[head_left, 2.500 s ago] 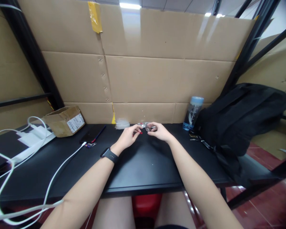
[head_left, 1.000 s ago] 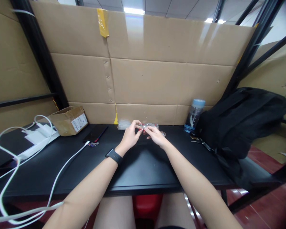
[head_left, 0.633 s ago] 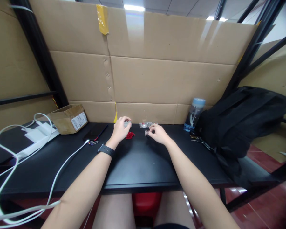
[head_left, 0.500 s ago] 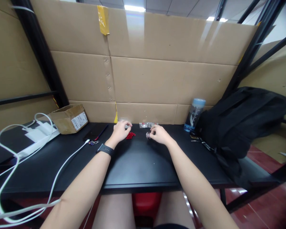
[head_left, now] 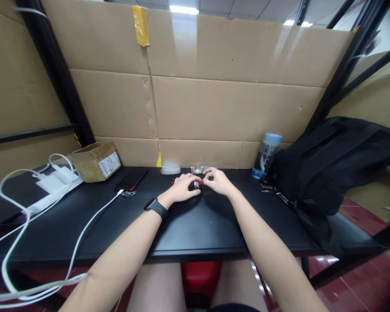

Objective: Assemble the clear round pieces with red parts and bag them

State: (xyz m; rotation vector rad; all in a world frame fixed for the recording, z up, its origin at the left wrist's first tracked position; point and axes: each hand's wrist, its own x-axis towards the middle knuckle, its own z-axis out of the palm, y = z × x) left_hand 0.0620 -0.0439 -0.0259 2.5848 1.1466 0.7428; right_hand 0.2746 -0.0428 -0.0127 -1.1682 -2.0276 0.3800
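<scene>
My left hand (head_left: 184, 188) is curled around a small clear, roundish piece (head_left: 196, 185) that looks like a plastic bag or cap. Facing it, my right hand (head_left: 218, 182) pinches a small red piece (head_left: 201, 183) against the clear one. Too little of either shows to tell its exact kind. Behind the left fingers, a bit of the red pile (head_left: 173, 181) peeks out on the table. Just beyond my hands lie a translucent whitish pouch (head_left: 170, 167) and a clear packet (head_left: 198, 170) with small contents.
On the black table (head_left: 195, 234), a phone (head_left: 130, 178), pen, keyring and white cables (head_left: 84, 225) lie to the left, near an open cardboard box (head_left: 97, 162). A water bottle (head_left: 265, 156) and black backpack (head_left: 331, 164) stand right. A cardboard wall (head_left: 198, 108) closes the back.
My left hand has moved right, away from the whitish pouch, to the clear piece that my right hand held. A red piece now shows at my right fingertips.
</scene>
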